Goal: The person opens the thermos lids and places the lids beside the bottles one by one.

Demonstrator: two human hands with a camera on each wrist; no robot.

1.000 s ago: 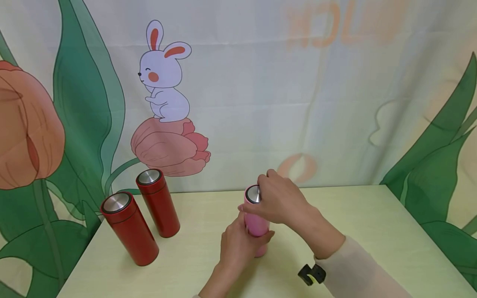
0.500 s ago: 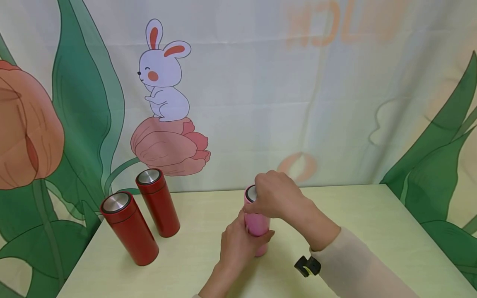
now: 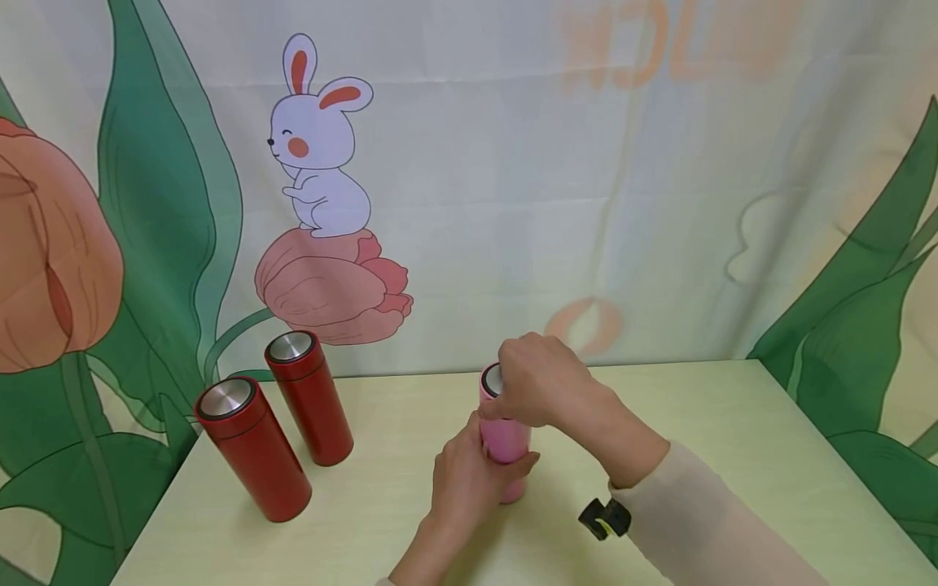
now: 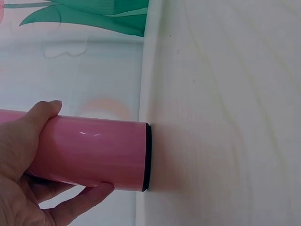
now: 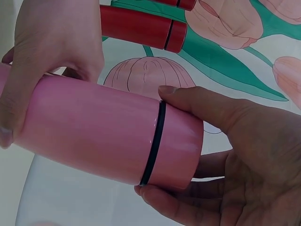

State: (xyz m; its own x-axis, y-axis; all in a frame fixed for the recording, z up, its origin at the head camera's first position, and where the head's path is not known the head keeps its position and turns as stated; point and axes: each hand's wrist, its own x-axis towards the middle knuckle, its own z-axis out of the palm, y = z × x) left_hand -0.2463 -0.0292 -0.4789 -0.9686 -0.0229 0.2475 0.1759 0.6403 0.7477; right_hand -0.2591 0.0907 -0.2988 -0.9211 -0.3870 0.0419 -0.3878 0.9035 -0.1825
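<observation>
A pink thermos [image 3: 507,443] stands upright near the middle of the table. My left hand [image 3: 469,480] grips its lower body, thumb on one side and fingers on the other. The dark rim of its base meets the tabletop in the left wrist view. My right hand [image 3: 548,381] holds the lid [image 5: 179,141] from the right, with thumb and fingertips around it. A black ring [image 5: 154,141] separates lid and body in the right wrist view. Part of the lid's steel top is hidden under the right hand in the head view.
To the left, two red thermoses stand upright, a nearer one [image 3: 256,456] and a farther one [image 3: 313,403]. A printed cloth [image 3: 469,203] hangs behind the pale table [image 3: 733,456]. A black clip [image 3: 604,518] is at the right sleeve.
My right hand has turned on the lid, its knuckles shifting slightly left and covering more of the steel top. The wrist and sleeve moved up a little. The left hand's grip stays the same.
</observation>
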